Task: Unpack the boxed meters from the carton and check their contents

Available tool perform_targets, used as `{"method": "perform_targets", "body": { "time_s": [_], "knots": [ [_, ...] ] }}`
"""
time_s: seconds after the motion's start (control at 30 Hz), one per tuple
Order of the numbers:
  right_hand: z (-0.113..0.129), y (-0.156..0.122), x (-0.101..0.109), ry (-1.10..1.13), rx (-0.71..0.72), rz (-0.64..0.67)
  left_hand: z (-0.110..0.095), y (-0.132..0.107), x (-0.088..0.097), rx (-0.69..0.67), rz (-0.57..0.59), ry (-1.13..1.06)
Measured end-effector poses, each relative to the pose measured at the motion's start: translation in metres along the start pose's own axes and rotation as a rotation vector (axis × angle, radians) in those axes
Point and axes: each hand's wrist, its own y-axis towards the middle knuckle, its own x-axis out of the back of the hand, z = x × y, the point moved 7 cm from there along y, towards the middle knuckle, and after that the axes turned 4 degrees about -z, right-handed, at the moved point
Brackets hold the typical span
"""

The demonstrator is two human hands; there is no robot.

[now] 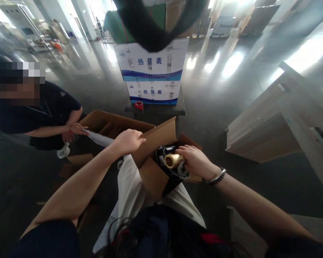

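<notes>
Left hand (127, 141) is closed on a flap (160, 137) of the box (154, 176); by the right hand (196, 159), a brass fitting (173, 161) is gripped at the box's opening, beside grey cable (183, 173).

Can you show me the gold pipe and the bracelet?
Gold pipe (174, 161): head view, on its side near the open end.
Bracelet (218, 176): head view, on the band.
</notes>
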Motion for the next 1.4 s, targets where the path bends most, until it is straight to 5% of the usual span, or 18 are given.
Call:
{"method": "perform_targets", "body": {
  "time_s": [0.17, 0.37, 0.43, 0.5, 0.6, 0.67, 0.77, 0.87, 1.07, 1.27, 1.4],
  "knots": [
    [0.038, 0.013, -0.009, -0.137, 0.310, 0.182, -0.010, 0.000, -0.002, -0.001, -0.008, -0.007],
    [0.029, 0.026, -0.008, -0.073, 0.338, 0.282, -0.005, 0.002, -0.006, -0.016, -0.047, 0.003],
    [0.015, 0.024, -0.006, 0.112, 0.310, 0.257, -0.001, -0.004, -0.006, 0.001, -0.167, 0.030],
    [0.000, 0.020, -0.005, 0.275, 0.251, 0.198, -0.010, -0.019, -0.003, -0.088, -0.428, 0.095],
    [-0.012, 0.013, -0.011, 0.287, 0.197, 0.150, -0.054, -0.056, -0.018, -0.559, -0.709, 0.224],
    [-0.013, 0.009, -0.014, 0.221, 0.197, 0.149, -0.073, -0.068, -0.038, -0.719, -0.680, 0.290],
    [-0.011, 0.008, -0.014, 0.184, 0.188, 0.168, -0.072, -0.056, -0.060, -0.584, -0.555, 0.352],
    [-0.012, 0.008, -0.011, 0.209, 0.195, 0.174, -0.070, -0.048, -0.075, -0.602, -0.452, 0.324],
    [-0.020, 0.008, -0.014, 0.382, 0.197, 0.161, -0.045, -0.043, -0.055, -0.513, -0.444, -0.119],
    [-0.008, 0.006, -0.055, 0.130, 0.075, 0.341, -0.043, -0.054, -0.042, -0.654, -0.621, -0.337],
    [0.016, -0.016, -0.045, 0.386, 0.226, 0.127, -0.029, -0.049, -0.052, -0.574, -0.579, -0.443]
  ]
}}
